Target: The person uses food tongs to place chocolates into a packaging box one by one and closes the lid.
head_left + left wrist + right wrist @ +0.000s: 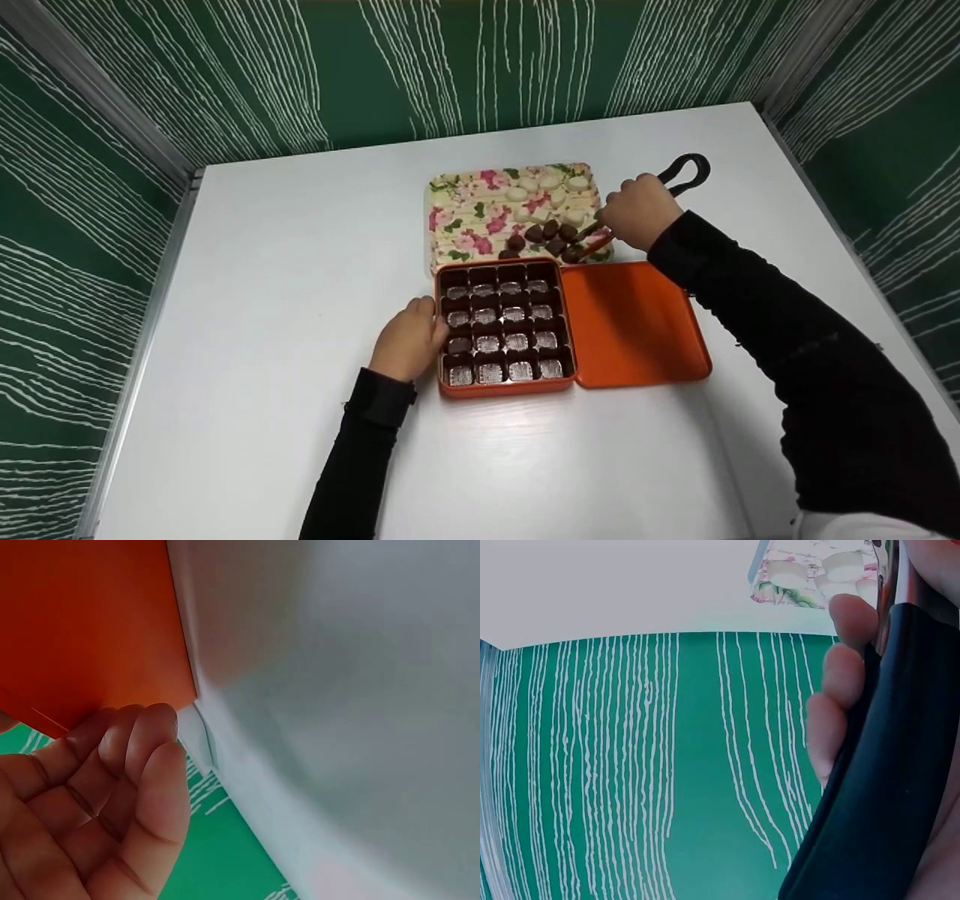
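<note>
My right hand (641,212) grips black-handled tongs (699,171), whose tips reach the brown chocolates (555,245) at the near right of a floral tray (457,217). The right wrist view shows the fingers wrapped around the black handle (885,757). My left hand (409,341) holds the left wall of an orange tin (506,388), its curled fingertips at the orange side (97,630) in the left wrist view. Inside the tin sits a dark divided insert (501,328); the third cell down in its left column looks browner than the rest.
White chocolates (550,182) lie on the tray's far right part. The tin's orange lid (637,326) is folded out flat to the right, beneath my right forearm. A white table (300,240) carries everything, with green, white-streaked walls (450,75) behind and at both sides.
</note>
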### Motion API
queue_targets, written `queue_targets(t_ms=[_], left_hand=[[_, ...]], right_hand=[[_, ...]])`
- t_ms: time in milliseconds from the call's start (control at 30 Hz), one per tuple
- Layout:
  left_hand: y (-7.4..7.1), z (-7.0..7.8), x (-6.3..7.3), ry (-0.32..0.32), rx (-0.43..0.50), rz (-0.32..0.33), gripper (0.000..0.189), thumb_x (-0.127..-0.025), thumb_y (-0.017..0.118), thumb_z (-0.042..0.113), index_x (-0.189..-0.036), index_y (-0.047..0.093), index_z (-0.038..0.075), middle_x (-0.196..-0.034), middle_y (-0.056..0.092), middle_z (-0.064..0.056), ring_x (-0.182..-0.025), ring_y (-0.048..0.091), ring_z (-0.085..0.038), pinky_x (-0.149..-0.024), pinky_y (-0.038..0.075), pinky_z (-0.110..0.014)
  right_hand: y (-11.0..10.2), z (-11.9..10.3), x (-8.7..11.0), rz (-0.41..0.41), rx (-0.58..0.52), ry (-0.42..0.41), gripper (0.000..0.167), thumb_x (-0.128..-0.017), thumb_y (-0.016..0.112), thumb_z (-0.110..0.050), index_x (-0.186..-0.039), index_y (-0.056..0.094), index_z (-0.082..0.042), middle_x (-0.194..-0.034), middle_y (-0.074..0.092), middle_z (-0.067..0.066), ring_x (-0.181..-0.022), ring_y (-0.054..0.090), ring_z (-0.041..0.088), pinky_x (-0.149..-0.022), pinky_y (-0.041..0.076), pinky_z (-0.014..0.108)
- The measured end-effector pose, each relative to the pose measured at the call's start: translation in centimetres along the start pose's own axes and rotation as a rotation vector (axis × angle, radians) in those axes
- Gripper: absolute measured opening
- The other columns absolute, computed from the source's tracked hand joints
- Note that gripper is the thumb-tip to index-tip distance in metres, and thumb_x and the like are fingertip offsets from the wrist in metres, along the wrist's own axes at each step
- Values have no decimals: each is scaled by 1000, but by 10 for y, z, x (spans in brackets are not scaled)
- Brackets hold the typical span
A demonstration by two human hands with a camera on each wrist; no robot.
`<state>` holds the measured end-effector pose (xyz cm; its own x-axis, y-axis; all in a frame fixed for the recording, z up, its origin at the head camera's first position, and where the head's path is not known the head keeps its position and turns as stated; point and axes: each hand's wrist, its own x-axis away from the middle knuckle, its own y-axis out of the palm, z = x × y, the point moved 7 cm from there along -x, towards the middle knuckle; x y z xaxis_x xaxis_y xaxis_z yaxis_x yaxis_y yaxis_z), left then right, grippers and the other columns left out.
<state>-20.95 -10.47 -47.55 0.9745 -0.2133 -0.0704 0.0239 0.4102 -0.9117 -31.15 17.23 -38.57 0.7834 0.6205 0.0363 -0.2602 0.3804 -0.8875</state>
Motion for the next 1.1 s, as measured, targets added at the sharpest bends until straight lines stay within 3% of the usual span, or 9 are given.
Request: queue_targets(t_ms=[433, 567, 667, 767, 900, 1100], left_hand=[[-1, -1, 2, 8, 17, 23, 30, -96, 44, 19, -107, 57, -5, -95, 61, -19, -81, 64, -35, -76, 54, -47], [1, -1, 1, -8, 27, 0, 33, -96, 44, 20, -112, 57, -6, -100, 62, -20, -86, 64, -36, -80, 55, -47], [2, -1, 1, -24, 39, -15, 34, -97, 44, 20, -114, 57, -6, -102, 62, -20, -88, 64, -36, -83, 54, -46], [3, -2, 1, -25, 43, -10, 32, -96, 44, 20, -113, 57, -6, -101, 62, -20, -87, 64, -36, -82, 54, -46], [2, -1, 1, -16, 43, -3, 31, -96, 44, 19, -111, 57, -5, -98, 62, -20, -84, 64, -35, -79, 55, -46], [2, 0, 0, -8, 46, -5, 30, -97, 44, 19, -110, 56, -6, -97, 61, -19, -82, 63, -34, -78, 55, -46]], right_hand=[[-7, -10, -3, -20, 47, 2, 36, -83, 66, 2, -51, 52, -6, -51, 52, 11, -51, 51, 26, -49, 45, 36], [-9, -10, 0, -16, 22, 5, 48, -83, 63, 3, -46, 36, -10, -44, 35, 6, -44, 41, 21, -43, 31, 31], [-7, -6, 0, -78, -16, 21, 52, -84, 60, 2, -49, 26, -15, -46, 25, 1, -44, 33, 17, -44, 22, 30], [-10, 1, 1, -155, -67, 43, 49, -82, 65, -5, -49, 30, -16, -47, 30, 1, -44, 38, 18, -43, 32, 34], [-26, 9, 4, -193, -129, 56, 43, -79, 72, -14, -50, 40, -15, -48, 39, 3, -46, 46, 22, -44, 40, 40], [-64, 1, -1, -126, -129, 46, 41, -83, 66, -10, -54, 38, -15, -50, 29, 0, -46, 32, 17, -42, 26, 34]])
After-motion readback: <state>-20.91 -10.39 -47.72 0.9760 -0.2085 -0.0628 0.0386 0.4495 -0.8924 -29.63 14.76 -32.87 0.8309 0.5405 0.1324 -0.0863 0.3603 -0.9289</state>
